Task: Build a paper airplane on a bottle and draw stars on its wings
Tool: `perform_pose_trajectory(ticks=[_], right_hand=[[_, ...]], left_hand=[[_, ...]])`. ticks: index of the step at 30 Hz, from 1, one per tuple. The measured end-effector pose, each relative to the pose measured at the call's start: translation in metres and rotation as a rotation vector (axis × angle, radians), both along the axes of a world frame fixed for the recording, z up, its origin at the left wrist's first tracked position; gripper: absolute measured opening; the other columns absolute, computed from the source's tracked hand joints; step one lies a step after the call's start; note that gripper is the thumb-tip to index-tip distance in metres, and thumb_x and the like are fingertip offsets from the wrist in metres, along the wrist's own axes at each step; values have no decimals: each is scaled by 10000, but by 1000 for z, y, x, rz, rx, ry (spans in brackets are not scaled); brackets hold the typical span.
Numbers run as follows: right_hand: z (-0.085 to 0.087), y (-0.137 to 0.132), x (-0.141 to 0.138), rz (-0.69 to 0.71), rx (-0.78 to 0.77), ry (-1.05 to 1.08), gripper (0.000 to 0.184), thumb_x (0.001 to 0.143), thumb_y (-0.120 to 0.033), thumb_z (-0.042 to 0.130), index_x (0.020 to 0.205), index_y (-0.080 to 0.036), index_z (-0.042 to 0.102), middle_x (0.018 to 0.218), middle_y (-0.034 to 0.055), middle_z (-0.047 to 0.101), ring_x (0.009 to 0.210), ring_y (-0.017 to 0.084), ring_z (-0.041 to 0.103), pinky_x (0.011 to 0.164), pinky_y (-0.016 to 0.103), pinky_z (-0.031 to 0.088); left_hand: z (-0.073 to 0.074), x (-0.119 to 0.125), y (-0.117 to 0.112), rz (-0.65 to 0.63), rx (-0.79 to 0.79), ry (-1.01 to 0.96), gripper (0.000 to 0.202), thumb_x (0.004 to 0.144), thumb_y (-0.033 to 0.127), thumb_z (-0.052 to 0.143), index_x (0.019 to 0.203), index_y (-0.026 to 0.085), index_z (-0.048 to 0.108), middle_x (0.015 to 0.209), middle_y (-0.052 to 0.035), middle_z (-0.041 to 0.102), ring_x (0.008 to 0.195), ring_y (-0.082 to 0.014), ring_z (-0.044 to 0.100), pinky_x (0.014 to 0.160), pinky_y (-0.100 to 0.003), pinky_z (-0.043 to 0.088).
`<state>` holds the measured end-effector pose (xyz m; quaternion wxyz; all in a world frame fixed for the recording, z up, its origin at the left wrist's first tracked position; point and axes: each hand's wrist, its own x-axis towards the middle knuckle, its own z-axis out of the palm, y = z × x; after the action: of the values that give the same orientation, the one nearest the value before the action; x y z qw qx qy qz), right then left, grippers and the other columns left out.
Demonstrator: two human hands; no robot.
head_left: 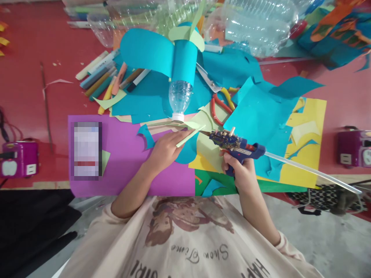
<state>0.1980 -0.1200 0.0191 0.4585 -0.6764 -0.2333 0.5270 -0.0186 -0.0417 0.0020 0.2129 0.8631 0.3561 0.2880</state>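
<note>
My right hand [240, 170] is wrapped round a blue hot glue gun [242, 152] with a long clear glue stick [313, 172] jutting from its back. The gun's nozzle points left, at the tip of a folded light green paper strip [191, 136]. My left hand [168, 148] pinches that strip; part of its fingers is hidden behind the paper. Just beyond my left hand lies a clear plastic bottle [179, 98] with a white cap, wrapped in blue paper [184, 61]. A blue paper loop [147, 50] and light green paper leaves [188, 36] are on it.
Scissors [218, 94] with red and yellow handles lie on blue paper scraps. Several markers [98, 73] are piled at the left. A blurred phone [87, 150] rests on purple paper [130, 170]. Clear plastic bottles [257, 23] stand along the back. Purple boxes [21, 158] sit at both sides.
</note>
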Motion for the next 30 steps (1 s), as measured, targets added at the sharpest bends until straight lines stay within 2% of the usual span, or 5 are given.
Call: perform_pose_trajectory(ticks=[11, 20, 30], right_hand=[[1, 2, 2, 5, 12, -42, 234, 592, -387, 723, 631, -199, 589, 406, -67, 503, 351, 78, 435, 336, 202, 358], [0, -1, 6, 13, 36, -60, 227, 641, -380, 721, 677, -196, 594, 430, -63, 501, 370, 81, 442, 356, 206, 348], [-1, -1, 9, -38, 51, -36, 248, 636, -378, 742, 740, -197, 608, 538, -47, 560, 406, 73, 439, 355, 207, 350]], left_hand=[[-1, 0, 0, 3, 21, 26, 360, 1030, 206, 352, 1333, 168, 542, 1208, -99, 698, 1083, -202, 684, 916, -319, 568], [0, -2, -1, 5, -70, 85, 384, 1021, 198, 342, 1353, 202, 534, 1240, -84, 685, 1137, -195, 661, 967, -329, 546], [1, -2, -1, -13, 4, 8, 356, 1021, 181, 363, 1332, 179, 536, 1229, -96, 691, 1124, -201, 668, 949, -320, 548]])
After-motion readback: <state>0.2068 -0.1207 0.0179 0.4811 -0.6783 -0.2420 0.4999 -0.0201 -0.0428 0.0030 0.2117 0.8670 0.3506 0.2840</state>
